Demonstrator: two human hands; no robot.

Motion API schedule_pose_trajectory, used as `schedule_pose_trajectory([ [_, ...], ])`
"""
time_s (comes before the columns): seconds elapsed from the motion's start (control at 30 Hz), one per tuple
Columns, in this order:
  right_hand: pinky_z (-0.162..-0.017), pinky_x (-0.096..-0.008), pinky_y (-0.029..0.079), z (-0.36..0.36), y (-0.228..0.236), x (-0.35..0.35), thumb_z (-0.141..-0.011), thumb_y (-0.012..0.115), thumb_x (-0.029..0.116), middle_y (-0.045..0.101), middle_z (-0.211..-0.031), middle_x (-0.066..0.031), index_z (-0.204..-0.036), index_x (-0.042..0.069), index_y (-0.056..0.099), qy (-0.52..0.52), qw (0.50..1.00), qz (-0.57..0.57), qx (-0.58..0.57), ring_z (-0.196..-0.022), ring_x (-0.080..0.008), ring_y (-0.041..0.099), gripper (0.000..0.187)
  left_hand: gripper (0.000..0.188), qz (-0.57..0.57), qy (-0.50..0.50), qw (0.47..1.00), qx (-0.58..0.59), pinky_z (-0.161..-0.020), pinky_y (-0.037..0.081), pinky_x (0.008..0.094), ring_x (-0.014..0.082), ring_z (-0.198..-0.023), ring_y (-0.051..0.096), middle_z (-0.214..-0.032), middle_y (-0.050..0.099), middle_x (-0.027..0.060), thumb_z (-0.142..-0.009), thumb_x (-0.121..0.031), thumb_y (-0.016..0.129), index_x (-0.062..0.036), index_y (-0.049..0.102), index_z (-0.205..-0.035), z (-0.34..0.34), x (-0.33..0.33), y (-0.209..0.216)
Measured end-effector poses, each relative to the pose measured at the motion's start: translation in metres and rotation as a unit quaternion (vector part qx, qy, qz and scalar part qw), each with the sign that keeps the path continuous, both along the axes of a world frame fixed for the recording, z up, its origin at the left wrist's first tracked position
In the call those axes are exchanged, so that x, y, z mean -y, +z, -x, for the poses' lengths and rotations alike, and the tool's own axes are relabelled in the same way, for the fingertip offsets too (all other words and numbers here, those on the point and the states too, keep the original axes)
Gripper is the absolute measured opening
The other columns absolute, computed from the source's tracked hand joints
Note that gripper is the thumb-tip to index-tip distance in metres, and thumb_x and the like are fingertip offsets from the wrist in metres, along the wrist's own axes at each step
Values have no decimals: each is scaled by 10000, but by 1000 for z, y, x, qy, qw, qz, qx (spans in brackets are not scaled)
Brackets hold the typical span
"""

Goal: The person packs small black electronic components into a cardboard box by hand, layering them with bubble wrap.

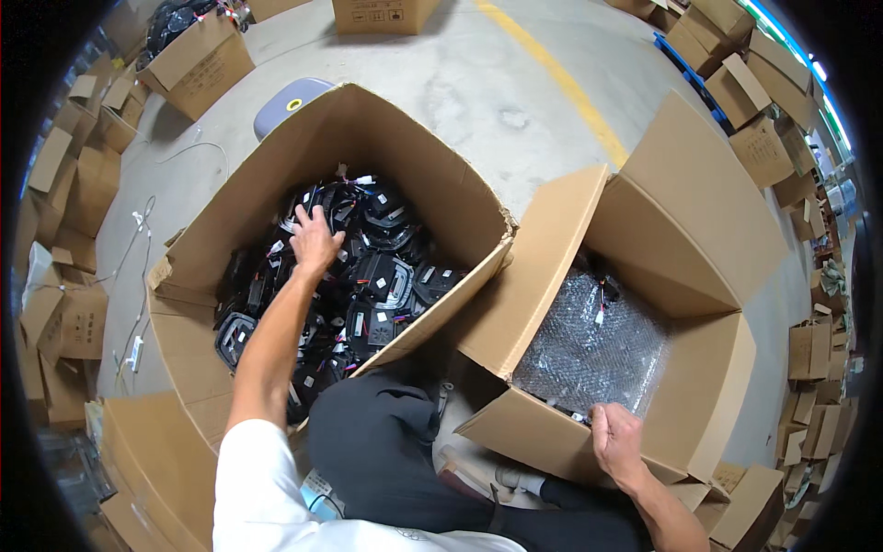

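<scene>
My left hand (317,241) reaches into the large cardboard box (432,152) on the left, its fingers spread over a heap of black plastic parts (372,276). These parts have silvery trim, white connectors and thin coloured wires. Over at the smaller open cardboard box (708,396) on the right, my right hand (616,437) is closed on the near rim, with its curled fingers partly hidden. Clear bubble wrap (598,340) covers the contents of that box. A black piece with a white connector (604,299) lies on the wrap, and another dark piece shows near my right thumb.
My knees are between the two boxes. Behind the left box is a grey-blue plastic stool (290,101). Cartons (198,69) stand along both sides, and loose white cables (138,276) lie on the left floor. A yellow line (552,69) crosses the concrete.
</scene>
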State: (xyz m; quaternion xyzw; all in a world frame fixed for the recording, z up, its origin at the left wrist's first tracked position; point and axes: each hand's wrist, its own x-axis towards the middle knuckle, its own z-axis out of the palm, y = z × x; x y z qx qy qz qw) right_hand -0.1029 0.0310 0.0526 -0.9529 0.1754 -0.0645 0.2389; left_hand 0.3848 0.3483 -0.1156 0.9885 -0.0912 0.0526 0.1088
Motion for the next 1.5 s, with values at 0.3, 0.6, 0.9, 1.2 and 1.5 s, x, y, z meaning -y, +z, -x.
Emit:
schedule_pose_trajectory([
  [0.3,-561,-447,467,-7,-2,-4,-941,630,84,577,-656,-134,-816,25,657,16,999,6,47,-594,-331,586,141,489,249,76,958,-119,-664,539,405,265,-786,647,-929,620,132,-695,-61,775,-37,563,-1135,-50,-55,45],
  [0.6,-1117,-498,427,-123,89,-39,-800,740,117,550,-1415,-172,-1319,47,602,235,920,150,276,-1301,-333,547,541,427,505,-91,777,-365,-582,513,244,92,-796,649,-1007,666,33,-854,-91,706,-33,539,-1243,87,-13,294],
  [0.9,-940,-432,569,-140,145,31,-778,706,110,677,-1212,-160,-1162,39,681,224,827,220,467,-1133,-313,661,391,429,619,-178,556,-526,-644,568,256,67,-866,693,-1196,701,8,-1059,-434,537,-74,593,-1286,201,103,343],
  [1.2,-652,-354,637,-22,-92,267,-930,765,311,719,-986,-89,-1108,10,628,-340,757,-546,118,-821,-177,716,376,324,486,-183,706,-482,-580,488,218,73,-691,587,-914,664,35,-919,-223,774,-26,567,-1073,258,181,292],
  [1.5,-931,-477,583,-58,-208,286,-943,705,459,605,-1274,-252,-1357,-54,454,-457,848,-262,-55,-1148,-351,660,705,366,451,-152,723,-501,-672,510,230,82,-815,595,-1006,635,53,-950,-221,748,12,529,-1130,274,213,282],
])
